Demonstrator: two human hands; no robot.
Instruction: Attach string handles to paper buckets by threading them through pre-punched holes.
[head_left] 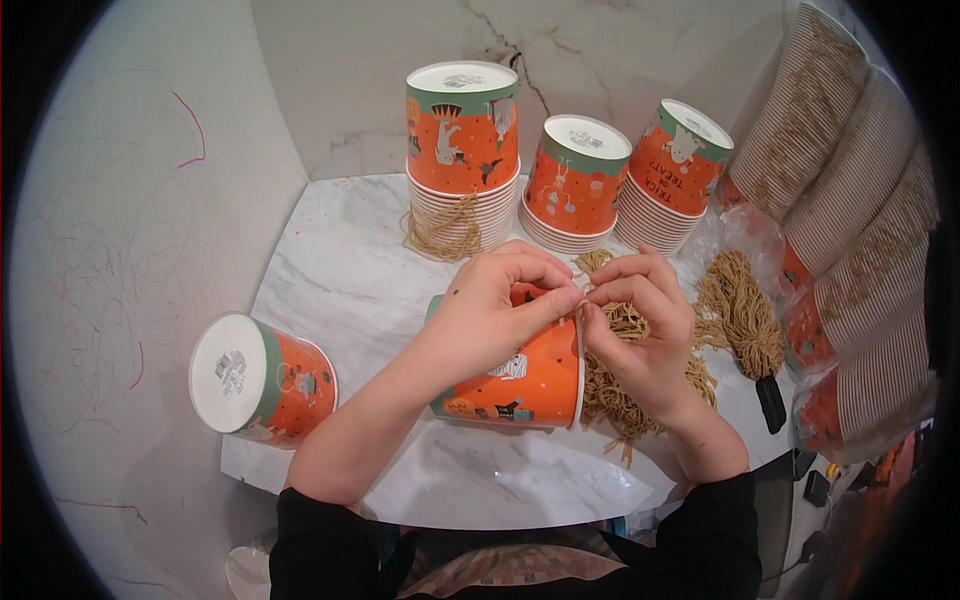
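An orange paper bucket (510,385) with a green band lies on its side on the marble-patterned table, its white rim facing right. My left hand (500,305) reaches over it, thumb and forefinger pinched at the upper part of the rim. Fingertip to fingertip with it, my right hand (645,330) is also closed in a pinch. What looks like a thin tan cord is between them, mostly hidden by the fingers. Under and beside my right hand lies a loose heap of tan cords (625,405).
Upside-down bucket stacks (465,145) stand along the back wall, the left one with cord (440,230) hanging on it. Another bucket (290,385) lies at the left. A tied cord bundle (742,315) lies right, beside a black object (770,404). Bagged bucket stacks (870,250) line the right side.
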